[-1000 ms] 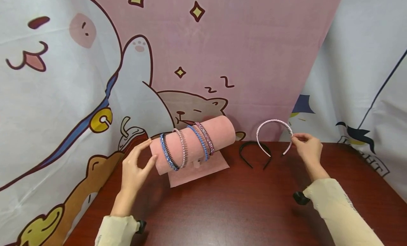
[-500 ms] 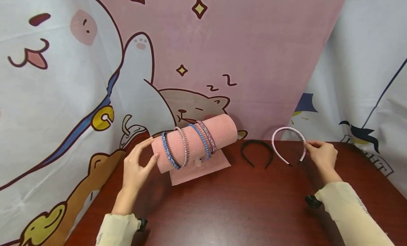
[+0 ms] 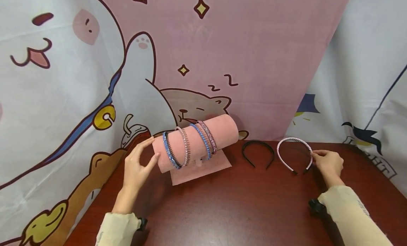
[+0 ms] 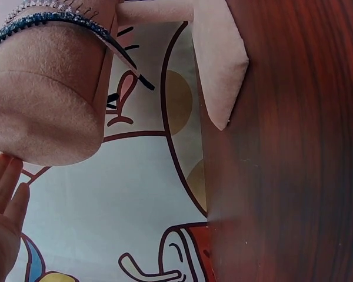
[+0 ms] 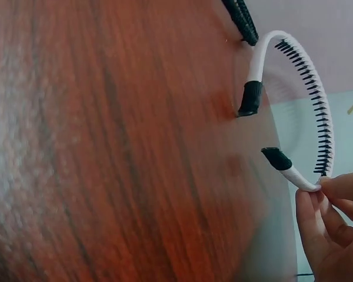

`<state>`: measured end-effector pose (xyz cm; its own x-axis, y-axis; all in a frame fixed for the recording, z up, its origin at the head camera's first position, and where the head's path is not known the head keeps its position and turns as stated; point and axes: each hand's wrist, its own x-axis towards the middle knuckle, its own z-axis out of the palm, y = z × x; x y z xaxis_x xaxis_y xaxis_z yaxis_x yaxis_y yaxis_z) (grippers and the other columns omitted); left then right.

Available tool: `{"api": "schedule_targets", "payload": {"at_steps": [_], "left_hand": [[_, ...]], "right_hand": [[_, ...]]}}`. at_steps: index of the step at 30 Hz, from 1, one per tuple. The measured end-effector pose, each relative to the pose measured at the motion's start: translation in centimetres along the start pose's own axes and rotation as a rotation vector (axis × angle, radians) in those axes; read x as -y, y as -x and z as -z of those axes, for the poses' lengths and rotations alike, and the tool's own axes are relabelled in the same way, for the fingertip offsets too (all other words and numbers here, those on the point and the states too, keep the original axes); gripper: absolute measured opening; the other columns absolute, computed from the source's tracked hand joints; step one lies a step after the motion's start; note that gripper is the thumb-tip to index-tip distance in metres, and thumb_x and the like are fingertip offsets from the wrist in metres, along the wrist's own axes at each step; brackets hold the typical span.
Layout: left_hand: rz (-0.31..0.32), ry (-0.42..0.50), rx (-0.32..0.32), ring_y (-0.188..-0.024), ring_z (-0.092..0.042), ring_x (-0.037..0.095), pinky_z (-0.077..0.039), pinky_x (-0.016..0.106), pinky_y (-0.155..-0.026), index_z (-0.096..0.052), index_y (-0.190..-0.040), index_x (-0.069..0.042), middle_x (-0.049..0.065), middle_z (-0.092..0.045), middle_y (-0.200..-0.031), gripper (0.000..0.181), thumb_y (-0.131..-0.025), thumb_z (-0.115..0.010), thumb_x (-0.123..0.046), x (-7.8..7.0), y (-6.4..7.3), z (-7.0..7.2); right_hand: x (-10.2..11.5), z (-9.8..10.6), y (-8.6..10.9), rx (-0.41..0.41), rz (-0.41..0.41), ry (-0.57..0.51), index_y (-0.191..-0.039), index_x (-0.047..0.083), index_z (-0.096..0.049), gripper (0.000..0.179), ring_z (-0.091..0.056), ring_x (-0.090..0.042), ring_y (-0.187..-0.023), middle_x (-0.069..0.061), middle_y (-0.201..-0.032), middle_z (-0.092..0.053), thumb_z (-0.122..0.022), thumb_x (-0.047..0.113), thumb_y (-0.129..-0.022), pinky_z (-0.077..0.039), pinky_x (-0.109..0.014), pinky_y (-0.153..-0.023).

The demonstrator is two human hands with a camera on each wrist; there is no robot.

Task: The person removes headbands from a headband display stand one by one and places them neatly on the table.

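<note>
My right hand (image 3: 329, 165) pinches the right side of a pale pink headband (image 3: 281, 155) between thumb and fingers. In the right wrist view, the headband (image 5: 325, 111) has a row of black comb teeth inside and black tips. A pink padded roll stand (image 3: 224, 131) stands tilted at the left, bearing two blue headbands (image 3: 168, 152), a silvery pink one (image 3: 184, 143) and a dark pink glittery one (image 3: 208, 135). My left hand (image 3: 136, 168) touches the roll's near left end with extended fingers and thumb. The roll's end (image 4: 41, 129) and those fingers also show in the left wrist view.
A black headband (image 3: 258, 143) lies on the dark red wooden table (image 3: 241, 210), between the stand and the pink headband. Behind the table hangs a cloth (image 3: 254, 62) printed with cartoon animals. Pale curtain fabric (image 3: 365, 80) borders the right side.
My right hand has carried the pale pink headband to the right and lowered it, away from over the black headband. My left hand has stayed at the roll's end.
</note>
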<state>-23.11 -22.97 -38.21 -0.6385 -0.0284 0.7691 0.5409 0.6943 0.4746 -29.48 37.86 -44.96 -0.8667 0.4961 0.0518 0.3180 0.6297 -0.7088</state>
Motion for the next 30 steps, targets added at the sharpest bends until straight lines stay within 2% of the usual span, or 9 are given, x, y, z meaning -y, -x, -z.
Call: {"api": "schedule_targets", "payload": {"at_steps": [3,6,9,11,15,20,26,28,30], "left_hand": [[-0.004,-0.004,-0.001,-0.124,-0.061,0.027,-0.033,0.011,-0.112,-0.065,-0.131,-0.014,0.006,-0.067,-0.133,0.049,-0.084,-0.079,-0.018,0.1,0.0,-0.1],[-0.006,-0.004,0.000,-0.124,-0.061,0.027,-0.033,0.011,-0.112,-0.065,-0.131,-0.014,0.006,-0.067,-0.133,0.049,-0.084,-0.078,-0.019,0.2,0.1,-0.1],[-0.004,-0.002,0.005,-0.125,-0.061,0.025,-0.033,0.012,-0.112,-0.065,-0.132,-0.016,0.006,-0.067,-0.133,0.050,-0.084,-0.078,-0.019,0.2,0.1,-0.2],[0.004,0.002,0.012,-0.126,-0.060,0.023,-0.033,0.013,-0.113,-0.064,-0.132,-0.017,0.005,-0.066,-0.134,0.050,-0.084,-0.078,-0.020,0.2,0.1,-0.2],[0.025,0.005,0.021,-0.127,-0.059,0.019,-0.033,0.014,-0.114,-0.064,-0.133,-0.017,0.001,-0.066,-0.135,0.050,-0.085,-0.078,-0.020,0.1,0.1,-0.1],[0.022,0.003,0.017,-0.127,-0.060,0.021,-0.033,0.013,-0.113,-0.064,-0.132,-0.016,0.002,-0.066,-0.134,0.050,-0.084,-0.078,-0.020,0.1,0.1,-0.1],[-0.008,0.003,0.000,-0.125,-0.061,0.025,-0.033,0.011,-0.112,-0.065,-0.131,-0.016,0.007,-0.067,-0.133,0.050,-0.084,-0.079,-0.019,0.3,0.1,-0.1],[-0.010,0.006,0.001,-0.125,-0.061,0.024,-0.033,0.012,-0.113,-0.065,-0.132,-0.016,0.007,-0.067,-0.133,0.050,-0.084,-0.079,-0.019,0.4,0.1,-0.1],[-0.005,0.011,0.003,-0.126,-0.061,0.024,-0.033,0.012,-0.113,-0.065,-0.132,-0.017,0.006,-0.067,-0.133,0.050,-0.084,-0.078,-0.019,0.4,0.0,-0.1]], "right_hand": [[-0.4,-0.1,0.0,0.005,0.007,-0.002,-0.122,-0.004,-0.067,0.043,-0.053,-0.046,-0.112,0.006,-0.061,-0.070,-0.057,0.031,-0.099,-0.040,-0.051,-0.083],[-0.6,-0.2,-0.1,0.015,0.006,0.005,-0.121,-0.005,-0.067,0.043,-0.058,-0.046,-0.107,0.000,-0.066,-0.072,-0.057,0.030,-0.099,-0.041,-0.054,-0.086],[-0.6,-0.3,-0.2,0.029,-0.006,0.007,-0.121,-0.006,-0.067,0.042,-0.067,-0.024,-0.077,0.000,-0.065,-0.073,-0.058,0.029,-0.099,-0.042,-0.054,-0.089],[-0.7,-0.4,-0.2,0.039,-0.017,-0.001,-0.122,-0.006,-0.067,0.042,-0.062,-0.007,-0.058,0.002,-0.062,-0.072,-0.058,0.028,-0.099,-0.042,-0.054,-0.091],[-0.7,-0.5,-0.2,0.054,-0.023,-0.015,-0.123,-0.007,-0.066,0.043,-0.052,0.007,-0.048,0.007,-0.059,-0.070,-0.058,0.028,-0.099,-0.041,-0.055,-0.095],[-0.8,-0.7,-0.2,0.062,-0.023,-0.024,-0.123,-0.007,-0.066,0.042,-0.049,0.007,-0.051,0.007,-0.058,-0.070,-0.059,0.027,-0.099,-0.035,-0.060,-0.104],[-0.7,-1.0,-0.5,0.063,-0.008,-0.019,-0.121,-0.006,-0.067,0.041,-0.050,0.007,-0.051,0.010,-0.054,-0.068,-0.061,0.027,-0.098,-0.035,-0.059,-0.103],[-0.6,-1.1,-0.7,0.057,0.005,-0.009,-0.120,-0.006,-0.067,0.040,-0.057,-0.001,-0.058,0.006,-0.056,-0.070,-0.061,0.027,-0.098,-0.035,-0.059,-0.103],[-0.6,-1.2,-0.8,0.048,0.015,0.003,-0.119,-0.007,-0.068,0.040,-0.065,-0.017,-0.074,-0.001,-0.062,-0.073,-0.062,0.026,-0.098,-0.036,-0.058,-0.102]]}}
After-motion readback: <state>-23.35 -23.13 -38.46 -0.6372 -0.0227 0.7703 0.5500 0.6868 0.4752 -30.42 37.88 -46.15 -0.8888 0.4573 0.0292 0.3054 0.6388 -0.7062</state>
